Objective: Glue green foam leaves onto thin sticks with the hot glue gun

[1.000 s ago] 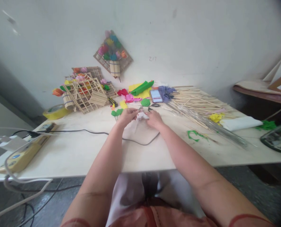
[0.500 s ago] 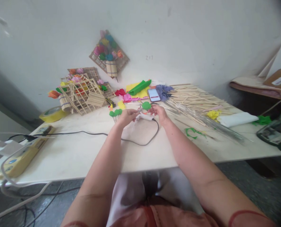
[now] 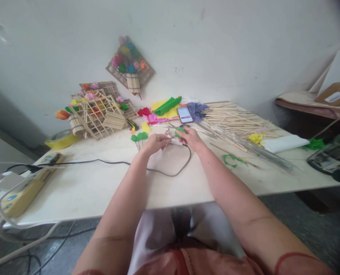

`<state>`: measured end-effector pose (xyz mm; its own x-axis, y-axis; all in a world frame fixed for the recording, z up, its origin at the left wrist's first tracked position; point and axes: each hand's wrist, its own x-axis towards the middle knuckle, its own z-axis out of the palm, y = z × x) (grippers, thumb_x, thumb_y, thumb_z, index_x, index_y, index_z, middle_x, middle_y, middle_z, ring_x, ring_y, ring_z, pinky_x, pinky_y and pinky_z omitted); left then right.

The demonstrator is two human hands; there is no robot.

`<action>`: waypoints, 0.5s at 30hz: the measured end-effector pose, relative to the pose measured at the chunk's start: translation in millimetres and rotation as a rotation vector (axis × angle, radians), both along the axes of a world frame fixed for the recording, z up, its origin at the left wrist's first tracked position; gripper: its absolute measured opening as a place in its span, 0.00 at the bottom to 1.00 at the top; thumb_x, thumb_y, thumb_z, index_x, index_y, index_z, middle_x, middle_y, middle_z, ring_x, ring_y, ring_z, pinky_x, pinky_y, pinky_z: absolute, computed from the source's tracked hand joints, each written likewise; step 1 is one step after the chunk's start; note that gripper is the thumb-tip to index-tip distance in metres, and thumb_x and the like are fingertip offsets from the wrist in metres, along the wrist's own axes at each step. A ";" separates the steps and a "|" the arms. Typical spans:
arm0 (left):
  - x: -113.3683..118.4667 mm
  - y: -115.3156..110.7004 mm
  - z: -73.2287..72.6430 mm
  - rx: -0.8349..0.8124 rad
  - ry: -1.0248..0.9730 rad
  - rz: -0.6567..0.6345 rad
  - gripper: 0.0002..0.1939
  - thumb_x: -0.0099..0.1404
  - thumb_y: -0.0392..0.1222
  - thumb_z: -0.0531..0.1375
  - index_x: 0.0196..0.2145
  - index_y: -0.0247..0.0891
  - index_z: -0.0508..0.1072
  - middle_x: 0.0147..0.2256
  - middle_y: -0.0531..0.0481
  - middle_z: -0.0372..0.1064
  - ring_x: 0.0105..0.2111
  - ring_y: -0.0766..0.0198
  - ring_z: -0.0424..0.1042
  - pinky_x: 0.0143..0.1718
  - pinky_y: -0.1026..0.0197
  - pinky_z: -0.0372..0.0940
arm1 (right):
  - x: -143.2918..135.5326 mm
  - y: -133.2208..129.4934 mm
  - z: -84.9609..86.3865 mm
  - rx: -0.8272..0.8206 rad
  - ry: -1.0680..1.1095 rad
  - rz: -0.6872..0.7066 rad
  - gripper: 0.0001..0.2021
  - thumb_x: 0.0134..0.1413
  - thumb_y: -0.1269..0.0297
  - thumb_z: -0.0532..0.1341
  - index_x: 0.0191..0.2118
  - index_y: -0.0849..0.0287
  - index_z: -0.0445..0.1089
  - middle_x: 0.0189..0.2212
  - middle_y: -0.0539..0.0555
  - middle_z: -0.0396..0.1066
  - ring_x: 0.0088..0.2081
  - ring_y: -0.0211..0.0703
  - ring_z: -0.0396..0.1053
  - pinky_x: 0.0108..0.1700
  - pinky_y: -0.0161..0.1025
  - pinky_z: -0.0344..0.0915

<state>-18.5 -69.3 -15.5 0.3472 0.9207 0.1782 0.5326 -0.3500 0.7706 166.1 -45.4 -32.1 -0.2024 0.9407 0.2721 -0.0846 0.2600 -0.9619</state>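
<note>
My right hand [image 3: 192, 139] has its fingers closed round a piece of green crepe paper [image 3: 180, 132], which is partly hidden by them. Across from it, my left hand [image 3: 156, 143] pinches a thin stem [image 3: 172, 137] whose end meets the green paper. Just under both hands lies a white tool, probably a glue gun [image 3: 176, 141], mostly covered, with a black cord [image 3: 189, 160] running off it. Several green paper heads on thin stems [image 3: 139, 136] rest beside my left hand. Scissors [image 3: 184, 125] lie just behind my right hand.
Bamboo lattice frames with paper flowers [image 3: 97, 114] stand at the left near yellow tape [image 3: 62, 139] and a power strip [image 3: 29, 187]. Behind are crepe paper [image 3: 168, 105] and a phone [image 3: 185, 115]. Bamboo sticks [image 3: 229, 118] and wires [image 3: 252, 147] spread rightward.
My right hand has moved slightly left and closed over the green paper, which showed as a full round shape before. My left hand stays pinched close to it.
</note>
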 end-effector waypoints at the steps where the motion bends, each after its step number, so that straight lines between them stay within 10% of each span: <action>1: 0.0 0.4 -0.5 0.002 0.002 -0.011 0.16 0.56 0.49 0.57 0.32 0.33 0.75 0.15 0.56 0.59 0.17 0.73 0.53 0.21 0.68 0.49 | 0.5 1.3 -1.3 0.001 -0.003 -0.001 0.19 0.37 0.50 0.66 0.23 0.61 0.63 0.12 0.46 0.63 0.13 0.29 0.54 0.15 0.30 0.45; 15: 4.7 -2.7 -1.5 -0.205 -0.172 -0.083 0.21 0.58 0.55 0.54 0.33 0.32 0.72 0.17 0.57 0.54 0.17 0.74 0.50 0.19 0.67 0.45 | -0.8 2.9 -4.7 0.053 -0.010 0.029 0.18 0.39 0.51 0.64 0.26 0.59 0.60 0.18 0.44 0.60 0.19 0.29 0.56 0.21 0.29 0.50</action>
<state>-13.7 -72.0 -17.0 0.4039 0.9132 0.0545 0.3636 -0.2149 0.9064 165.3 -42.5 -36.8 -0.2324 0.9189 0.3188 -0.0832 0.3078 -0.9478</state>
